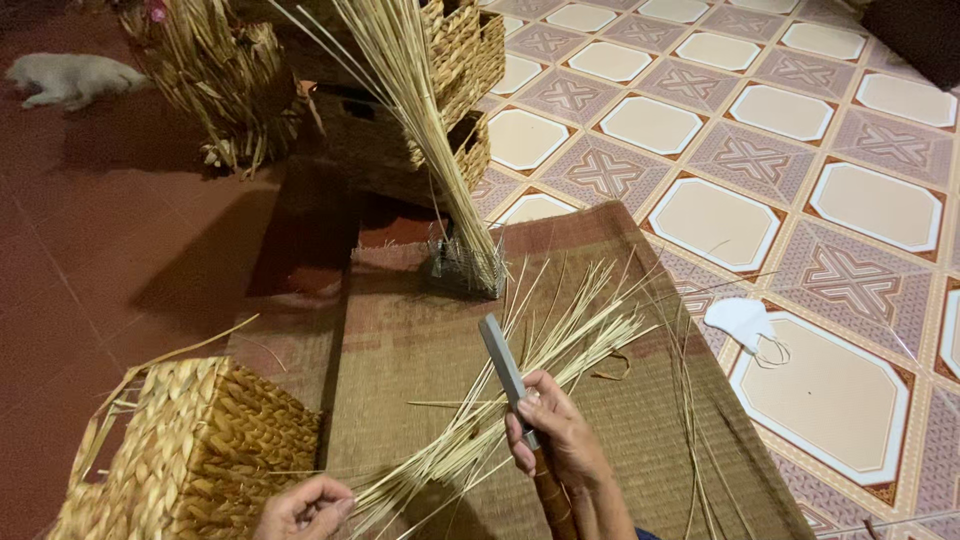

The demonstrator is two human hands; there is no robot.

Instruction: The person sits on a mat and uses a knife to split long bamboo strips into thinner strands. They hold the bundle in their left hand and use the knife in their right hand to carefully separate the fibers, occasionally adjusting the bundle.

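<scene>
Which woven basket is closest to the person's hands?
The pale basket at lower left, beside the left hand; the other baskets stack up far off.

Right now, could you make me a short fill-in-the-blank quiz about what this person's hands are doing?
1. The right hand grips a ____ with a wooden handle.
2. The left hand holds a bundle of pale ____.
3. Beside the left hand stands a woven ____.
4. A white face mask lies on the ____ floor.

Missing words: knife; straw; basket; tiled
</scene>
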